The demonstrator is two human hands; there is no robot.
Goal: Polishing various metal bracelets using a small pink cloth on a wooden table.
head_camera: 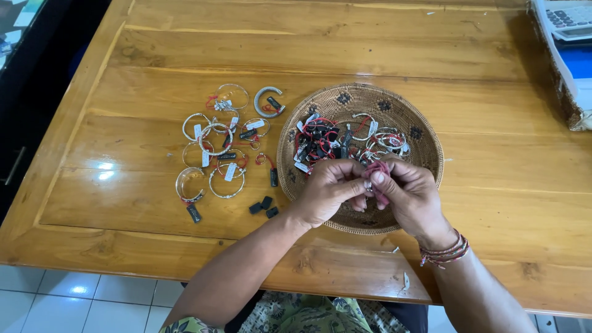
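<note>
Red cord (377,179) pinched between left hand (330,191) and right hand (410,197); both closed over woven basket (425,160).

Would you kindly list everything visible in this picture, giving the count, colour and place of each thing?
wooden table: one, golden brown, fills most of the view
woven basket: one, tan with dark motifs, round and shallow, right of centre
tangle of bracelets: many, silver with red cords and black tags, inside the basket
loose bracelets: about ten, silver with white labels, on the table left of the basket
black tags: three, small, on the table near the basket's lower left edge
calculator: one, pale, top right corner
tiled floor: white, bottom left
left hand: over the basket, pinching a small piece
right hand: holding a red cord, cord bracelets on the wrist
</note>
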